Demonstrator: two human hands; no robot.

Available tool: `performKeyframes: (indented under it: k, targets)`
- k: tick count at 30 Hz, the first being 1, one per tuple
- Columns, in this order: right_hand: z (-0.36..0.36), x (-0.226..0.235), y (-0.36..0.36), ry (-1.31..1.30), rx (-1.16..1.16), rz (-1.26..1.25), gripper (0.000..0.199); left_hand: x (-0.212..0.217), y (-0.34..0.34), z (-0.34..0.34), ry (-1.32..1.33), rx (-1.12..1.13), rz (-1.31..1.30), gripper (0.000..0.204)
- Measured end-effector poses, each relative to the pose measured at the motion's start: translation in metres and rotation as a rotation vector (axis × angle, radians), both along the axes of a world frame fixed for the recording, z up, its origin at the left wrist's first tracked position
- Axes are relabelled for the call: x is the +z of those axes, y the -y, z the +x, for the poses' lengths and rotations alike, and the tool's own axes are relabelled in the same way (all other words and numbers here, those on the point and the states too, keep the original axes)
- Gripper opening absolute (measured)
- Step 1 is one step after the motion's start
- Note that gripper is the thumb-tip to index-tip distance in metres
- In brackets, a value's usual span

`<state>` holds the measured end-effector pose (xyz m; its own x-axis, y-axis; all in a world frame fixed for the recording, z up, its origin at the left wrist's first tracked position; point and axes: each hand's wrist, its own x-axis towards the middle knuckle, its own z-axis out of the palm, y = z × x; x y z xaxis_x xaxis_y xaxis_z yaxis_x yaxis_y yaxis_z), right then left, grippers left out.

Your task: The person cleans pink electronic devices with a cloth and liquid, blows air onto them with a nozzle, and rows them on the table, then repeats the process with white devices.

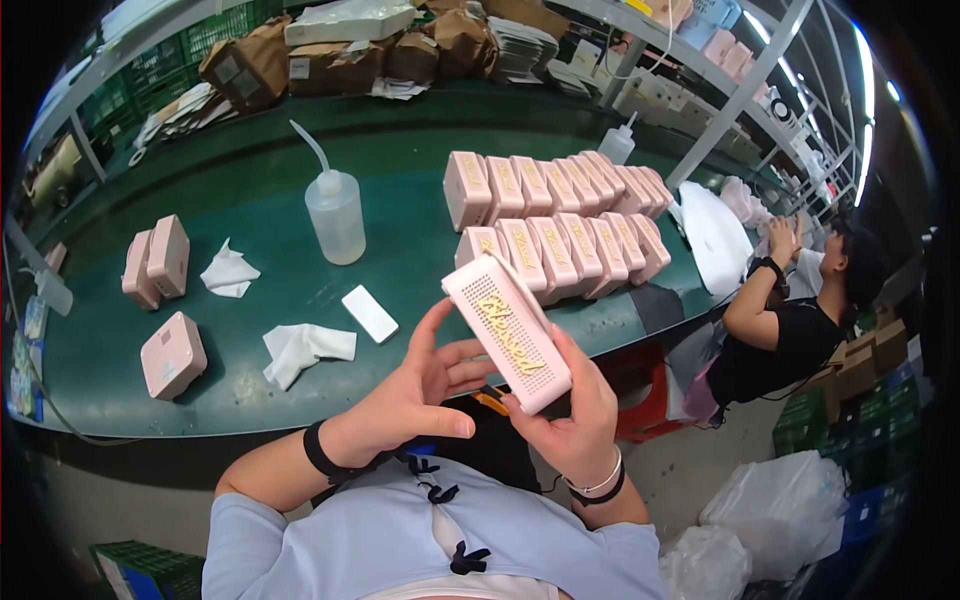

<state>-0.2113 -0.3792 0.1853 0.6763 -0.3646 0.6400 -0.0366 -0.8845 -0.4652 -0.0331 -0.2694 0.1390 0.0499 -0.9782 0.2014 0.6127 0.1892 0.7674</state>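
My right hand (pixel 578 412) grips the lower end of a pink box with a dotted grille (pixel 530 365), which looks like a small speaker. Raised gold script runs along its grille, and it tilts above the table's near edge. Beside its left edge, my left hand (pixel 415 388) is open, fingers apart and thumb stretched out; whether a fingertip touches the box I cannot tell. Just beyond stand two rows of similar pink boxes (pixel 548 252). On the left are a pair of pink boxes (pixel 170 258) and a single one (pixel 172 355).
On the green table (pixel 250 300) are a squeeze bottle (pixel 336 220), a white block (pixel 370 313), crumpled white cloths (pixel 305 350) and a smaller bottle (pixel 617 145). Brown packages (pixel 335 68) line the back. A co-worker (pixel 795 310) sits at the right, near a red stool (pixel 645 395).
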Motion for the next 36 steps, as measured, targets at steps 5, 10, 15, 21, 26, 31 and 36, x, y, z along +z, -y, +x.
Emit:
performKeyframes:
  k: [5,10,15,21,26,31,36]
  targets:
    - [-0.004,-0.006,0.003,0.008,-0.012,0.011,0.074,-0.002,0.004,-0.002,-0.006,-0.009,0.060,0.129]
    - [0.005,-0.009,0.003,-0.005,0.022,0.009,0.075,-0.002,0.004,-0.001,-0.106,0.033,0.054,0.116]
    - [0.024,-0.015,-0.019,-0.008,0.069,-0.057,0.073,-0.002,-0.002,0.006,-0.184,0.122,0.095,0.090]
    - [0.052,-0.020,-0.052,-0.185,0.219,0.035,0.067,-0.025,-0.063,0.038,-0.117,0.227,0.137,0.074]
    - [0.095,-0.044,-0.063,-0.428,0.348,0.079,0.058,-0.032,-0.146,0.053,-0.125,0.393,0.332,0.092]
    - [0.171,-0.072,-0.089,-0.605,0.280,0.003,0.044,-0.035,-0.207,0.052,-0.122,0.462,0.475,0.103]
    - [0.216,-0.112,-0.087,-0.751,0.272,-0.116,0.029,-0.036,-0.238,0.045,-0.058,0.412,0.541,0.100]
